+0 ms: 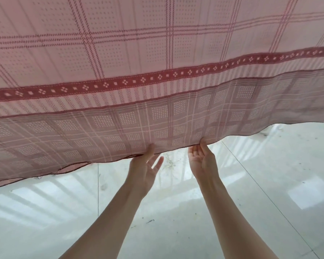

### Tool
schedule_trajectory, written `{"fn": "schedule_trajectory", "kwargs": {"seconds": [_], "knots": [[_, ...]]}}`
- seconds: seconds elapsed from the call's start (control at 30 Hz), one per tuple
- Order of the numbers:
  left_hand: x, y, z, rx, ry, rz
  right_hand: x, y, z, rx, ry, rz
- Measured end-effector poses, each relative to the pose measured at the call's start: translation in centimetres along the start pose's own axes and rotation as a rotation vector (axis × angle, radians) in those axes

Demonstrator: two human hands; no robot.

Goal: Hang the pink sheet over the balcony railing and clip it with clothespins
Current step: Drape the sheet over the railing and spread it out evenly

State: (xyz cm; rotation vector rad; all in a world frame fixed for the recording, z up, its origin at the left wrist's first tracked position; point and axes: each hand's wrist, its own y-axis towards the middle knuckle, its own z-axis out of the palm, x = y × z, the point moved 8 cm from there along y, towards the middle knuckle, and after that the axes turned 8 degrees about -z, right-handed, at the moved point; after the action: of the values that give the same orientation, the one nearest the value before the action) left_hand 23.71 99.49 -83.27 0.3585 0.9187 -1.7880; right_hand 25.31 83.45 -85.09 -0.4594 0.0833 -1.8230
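The pink sheet (157, 71), checked with a dark red patterned band, fills the upper half of the head view and hangs in two layers. Its lower hem runs from lower left to upper right. My left hand (145, 165) reaches up to the hem with the thumb on the cloth and the fingers spread and straight below it. My right hand (202, 159) is beside it, palm turned left, thumb and fingertips pinching the hem. The railing is hidden behind the sheet. No clothespins are in sight.
Below the sheet lies a glossy white tiled floor (232, 212) with grout lines, bright reflections and a few small dark specks. A bit of thin debris lies on the floor (169, 162) between my hands.
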Motion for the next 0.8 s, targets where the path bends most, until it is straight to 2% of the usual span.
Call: {"fn": "schedule_trajectory", "kwargs": {"seconds": [0.23,0.47,0.6,0.67,0.73,0.8], "knots": [[-0.3,1.2,-0.6,-0.205,-0.038,0.062,5.5,2.4,0.6,0.082,-0.007,-0.044],[-1.6,2.2,-1.5,-0.247,-0.016,0.113,12.1,5.4,-0.1,0.042,0.033,-0.202],[-1.7,2.9,-1.7,-0.253,-0.01,0.11,12.8,6.3,-1.3,-0.007,-0.012,-0.23],[-1.9,3.1,-1.9,-0.26,-0.009,0.108,12.1,7.0,-1.4,-0.05,-0.06,-0.171],[-1.7,3.2,-2.2,-0.271,-0.013,0.093,12.1,6.7,-1.1,-0.063,-0.127,-0.24],[-1.5,3.1,-2.3,-0.294,-0.044,0.061,12.2,6.3,-0.9,-0.095,-0.048,-0.264]]}}
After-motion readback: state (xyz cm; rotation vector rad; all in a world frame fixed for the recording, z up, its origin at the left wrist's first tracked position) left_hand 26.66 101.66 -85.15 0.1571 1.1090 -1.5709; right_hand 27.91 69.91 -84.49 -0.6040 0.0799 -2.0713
